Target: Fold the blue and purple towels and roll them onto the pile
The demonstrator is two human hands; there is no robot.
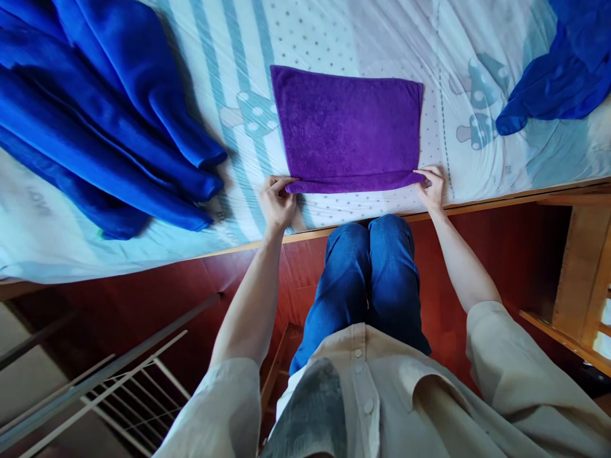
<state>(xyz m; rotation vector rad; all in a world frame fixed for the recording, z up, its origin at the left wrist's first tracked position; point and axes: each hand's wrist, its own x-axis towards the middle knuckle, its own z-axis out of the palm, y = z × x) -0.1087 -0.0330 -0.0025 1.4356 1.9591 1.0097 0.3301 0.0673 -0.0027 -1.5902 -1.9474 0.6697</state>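
A purple towel (351, 124) lies spread on the patterned bed sheet (315, 38), with its near edge turned over in a narrow fold. My left hand (279, 198) pinches the left end of that fold between thumb and fingers. At the opposite end, my right hand (432, 186) grips the right corner of the same fold. The folded strip runs nearly straight between both hands, close to the bed's front edge.
Blue cloth (109, 121) lies heaped on the left of the bed, and more blue fabric (568, 70) is at the right. A metal rack (138, 381) stands at lower left. Wooden furniture (580, 273) is at the right, beside the reddish floor (482, 248).
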